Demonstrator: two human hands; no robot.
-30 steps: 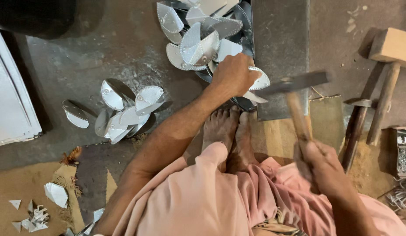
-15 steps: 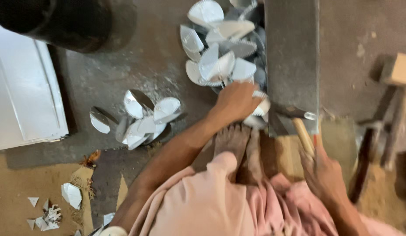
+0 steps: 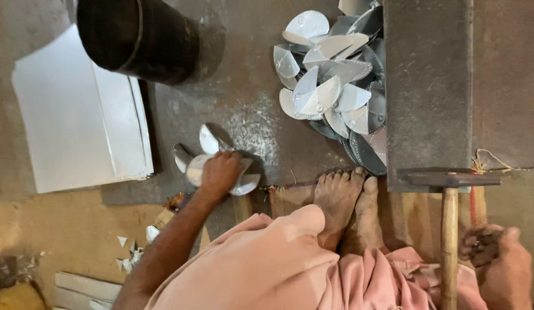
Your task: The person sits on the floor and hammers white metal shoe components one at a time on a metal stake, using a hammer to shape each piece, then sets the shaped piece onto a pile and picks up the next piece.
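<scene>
**Hands at the metal pieces and the hammer**

Both hands are being kept busy at floor level. The left hand [image 3: 220,172] is being pressed palm-down, fingers curled, onto a small pile of metal pieces [image 3: 205,155] lying on the grey floor; whether a piece is actually being gripped cannot be told, since the fingers are covering it. The right hand [image 3: 502,261] is being closed around the lower end of the wooden handle of a hammer [image 3: 449,218], whose dark head is being held level at the near edge of a dark slab [image 3: 428,86].

A larger heap of half-round pieces [image 3: 330,86], silvery and dotted along their edges, is being kept just left of the slab, some pieces leaning against it. Two bare feet [image 3: 347,201] are being rested together between the small pile and the hammer, toes close to the heap, with pink cloth [image 3: 267,264] being draped over the knees below.

A stack of plain white sheets [image 3: 77,132], rectangular and unmarked, is lying at the left, and a dark round tub [image 3: 135,37] is standing just beside its upper corner. Small white scraps [image 3: 129,255] are lying scattered on the brown ground at lower left.
</scene>
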